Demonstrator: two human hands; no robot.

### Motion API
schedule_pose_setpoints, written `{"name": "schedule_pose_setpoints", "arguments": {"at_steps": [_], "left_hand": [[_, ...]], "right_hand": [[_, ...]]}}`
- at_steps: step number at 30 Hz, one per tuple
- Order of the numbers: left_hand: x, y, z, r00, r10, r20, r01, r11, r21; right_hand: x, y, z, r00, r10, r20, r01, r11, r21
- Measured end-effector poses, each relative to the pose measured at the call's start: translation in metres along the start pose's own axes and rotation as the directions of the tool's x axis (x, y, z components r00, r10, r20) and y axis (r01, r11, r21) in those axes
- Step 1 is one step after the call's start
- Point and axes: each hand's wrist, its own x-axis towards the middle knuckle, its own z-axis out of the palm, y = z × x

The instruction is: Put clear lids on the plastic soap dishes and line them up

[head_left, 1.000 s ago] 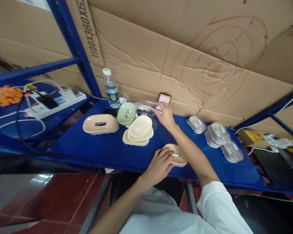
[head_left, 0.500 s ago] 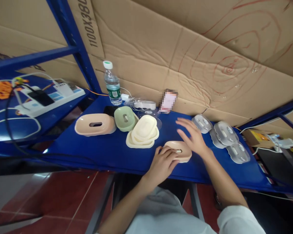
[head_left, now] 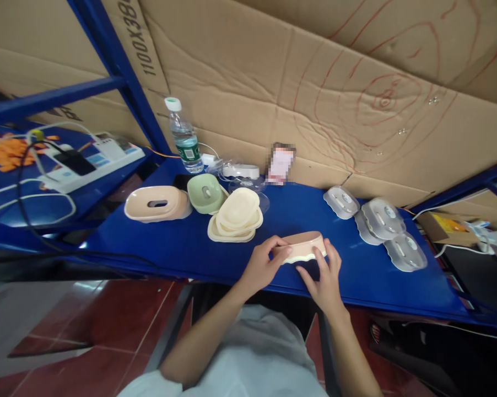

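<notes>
A small pink oval plastic case (head_left: 306, 246) with a wavy cream bottom edge is tipped up, its side facing me. My left hand (head_left: 263, 263) grips its left end, thumb in front and fingers curled behind. At the right end, the fingers of my right hand (head_left: 326, 275) press on the side and edge, while the thumb points away below it. Left of my hands lie several stacked cream trays (head_left: 238, 208). Behind them stand a green case (head_left: 205, 193) and a larger pink case (head_left: 160, 203), both with slots in the top.
Clear plastic cases (head_left: 383, 220) lie at the right of the blue table (head_left: 182, 251). A water bottle (head_left: 185, 138), a white piece in clear plastic (head_left: 241, 171) and a phone (head_left: 280, 164) stand along the cardboard wall. A power strip (head_left: 103, 162) sits at far left.
The small pink case has been lifted and tilted, so its slotted top turned away and its side shows. My right hand came down from above onto its right end.
</notes>
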Motion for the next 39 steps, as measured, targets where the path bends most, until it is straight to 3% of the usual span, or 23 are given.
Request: {"name": "schedule_pose_setpoints", "arguments": {"at_steps": [5,7,9,10,12,14,16,18,22,26,29,31,33,35,39], "left_hand": [[0.004,0.002,-0.006,0.993,-0.035,-0.112,0.027,0.997,-0.070],[0.007,0.007,-0.019,0.980,0.029,-0.196,-0.032,0.999,-0.012],[0.012,0.014,-0.042,0.939,0.215,-0.270,-0.169,0.968,0.184],[0.017,0.016,-0.058,0.899,0.344,-0.270,-0.248,0.910,0.333],[0.030,0.017,-0.095,0.829,0.531,-0.176,-0.336,0.724,0.603],[0.046,0.013,-0.130,0.828,0.557,-0.065,-0.347,0.600,0.721],[0.061,0.006,-0.158,0.855,0.516,-0.041,-0.286,0.538,0.793],[0.072,-0.001,-0.173,0.896,0.443,-0.030,-0.221,0.504,0.835],[0.070,-0.006,-0.174,0.932,0.363,0.000,-0.175,0.449,0.876],[0.041,-0.001,-0.174,0.917,0.390,-0.087,-0.096,0.428,0.899],[0.013,-0.005,-0.192,0.841,0.446,-0.308,0.090,0.446,0.890],[0.000,-0.012,-0.210,0.757,0.457,-0.467,0.231,0.481,0.846],[-0.006,-0.023,-0.228,0.697,0.431,-0.573,0.330,0.516,0.790],[-0.005,-0.034,-0.243,0.701,0.382,-0.603,0.352,0.550,0.757],[0.003,-0.046,-0.252,0.773,0.317,-0.550,0.289,0.595,0.750]], "right_hand": [[-0.003,-0.002,-0.001,0.987,-0.043,-0.156,0.045,0.999,0.007],[-0.004,-0.002,-0.004,0.984,-0.023,-0.179,0.031,0.999,0.038],[-0.005,-0.004,-0.006,0.987,-0.003,-0.158,0.013,0.998,0.065],[-0.005,-0.004,-0.007,0.991,0.003,-0.133,0.006,0.997,0.072],[-0.006,-0.006,-0.007,0.998,0.009,-0.061,-0.005,0.997,0.071],[-0.006,-0.008,-0.006,0.999,0.005,0.033,-0.006,0.999,0.054],[-0.006,-0.010,-0.005,0.992,-0.006,0.126,0.001,0.999,0.043],[-0.005,-0.010,-0.004,0.982,-0.015,0.188,0.007,0.999,0.042],[0.000,-0.011,-0.006,0.969,-0.018,0.244,-0.005,0.995,0.095],[0.001,-0.010,-0.011,0.975,-0.006,0.222,-0.052,0.966,0.253],[0.005,-0.008,-0.017,0.983,0.134,0.125,-0.173,0.905,0.389],[0.017,-0.008,-0.019,0.973,0.220,0.075,-0.230,0.867,0.443],[0.039,-0.009,-0.016,0.977,0.209,0.032,-0.200,0.864,0.462],[0.072,-0.011,-0.006,0.994,0.108,-0.003,-0.095,0.888,0.450],[0.153,-0.012,0.037,0.991,-0.132,0.030,0.112,0.924,0.366]]}}
